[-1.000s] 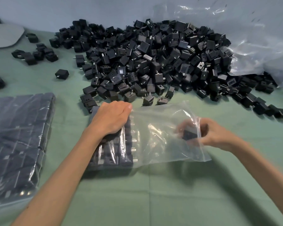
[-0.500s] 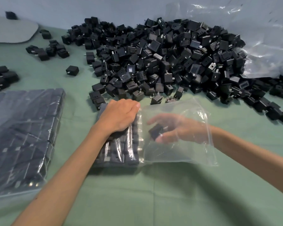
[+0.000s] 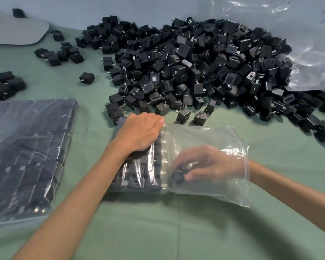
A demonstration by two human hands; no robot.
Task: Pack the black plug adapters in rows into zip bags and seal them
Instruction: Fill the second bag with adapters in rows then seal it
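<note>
Packing workbench: green cloth-covered table (image 3: 176, 233), bulk heap of black plug adapters (image 3: 195, 62), filled zip bags (image 3: 26, 147).

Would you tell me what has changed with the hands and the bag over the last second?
The right hand, still pinching one adapter, moved from the mouth of the zip bag deep inside it, leftward toward the near end of the packed rows. The left hand stayed on the packed rows; the loose pile and the full bag are unchanged.

Soft, cool, even light, faint shadows; glare on the plastic sheet (image 3: 308, 44); edges bend; right hand (image 3: 210, 162) blurred inside the zip bag (image 3: 223, 193)
</note>
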